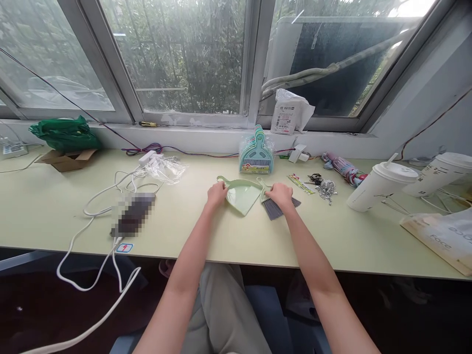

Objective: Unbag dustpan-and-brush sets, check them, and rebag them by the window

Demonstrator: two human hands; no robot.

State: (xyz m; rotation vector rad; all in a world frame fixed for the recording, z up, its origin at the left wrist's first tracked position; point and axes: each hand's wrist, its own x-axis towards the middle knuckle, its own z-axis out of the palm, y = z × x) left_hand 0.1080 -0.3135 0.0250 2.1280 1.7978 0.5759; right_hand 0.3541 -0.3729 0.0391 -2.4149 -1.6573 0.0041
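The left hand (217, 194) has its fingers closed on the edge of a pale green, smooth plastic dustpan (242, 196) beside its handle, and the right hand (281, 195) is closed over a small pale green plastic brush (273, 210) with dense grey bristles. Both tools lie at the middle of the table, the brush just right of the dustpan. The dustpan's shallow pan is glossy and narrows toward the near side; the brush's bristles fan out flat beneath the right hand.

Behind them, against the wall, stands a stack of dustpan-and-brush sets (257, 156), the front one turquoise, in crinkled clear plastic. To the right lie a slim printed card strip (300, 184), a silvery chain with keys (326, 189) and white lidded cups (381, 187). To the left are crumpled clear film (165, 168), looping white cables (98, 202), a blurred-out dark device (133, 215) and a green plastic bag (66, 133) in an open brown cardboard box (66, 161).

The table (177, 211) has a smooth, pale yellow-green top. It runs below metal-framed windows (177, 59), whose hazy glass shows foliage. A white paper bag (291, 112) stands on the sill (206, 135).
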